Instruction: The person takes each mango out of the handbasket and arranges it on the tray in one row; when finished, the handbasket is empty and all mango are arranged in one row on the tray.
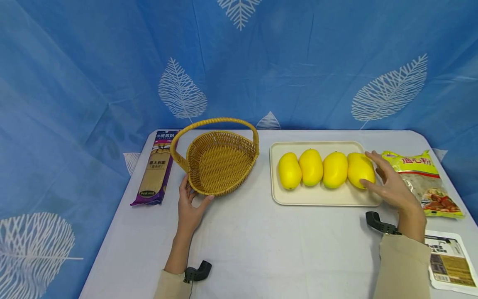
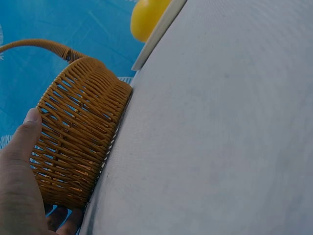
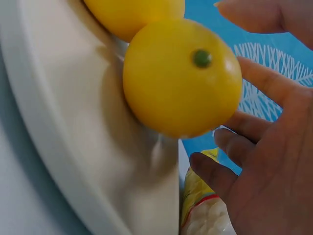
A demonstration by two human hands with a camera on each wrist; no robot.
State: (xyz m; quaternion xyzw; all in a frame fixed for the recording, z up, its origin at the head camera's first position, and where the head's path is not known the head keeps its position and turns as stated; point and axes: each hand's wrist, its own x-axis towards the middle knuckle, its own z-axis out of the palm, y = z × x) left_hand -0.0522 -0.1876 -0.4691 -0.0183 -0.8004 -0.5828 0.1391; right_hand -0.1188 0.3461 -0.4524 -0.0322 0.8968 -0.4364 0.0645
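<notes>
An oval wicker basket [image 1: 220,166] with an arched handle stands on the table at centre left, its inside bare. My left hand [image 1: 191,211] holds its near left side, the thumb at the rim in the left wrist view and the other fingers partly hidden behind the wickerwork [image 2: 78,137]. Several yellow mangoes lie in a row on a cream rectangular tray [image 1: 317,199]. Around the rightmost mango [image 1: 360,169] my right hand [image 1: 396,187] is spread, fingers at its far side. In the right wrist view the thumb stands apart from this mango [image 3: 176,83].
A purple-edged pack of spaghetti [image 1: 154,168] lies left of the basket. Right of the tray is a yellow-topped bag of pasta [image 1: 425,182], partly behind the right hand. A white flat package [image 1: 449,261] lies at the right front. A blue leaf-print curtain [image 1: 261,62] hangs behind the table.
</notes>
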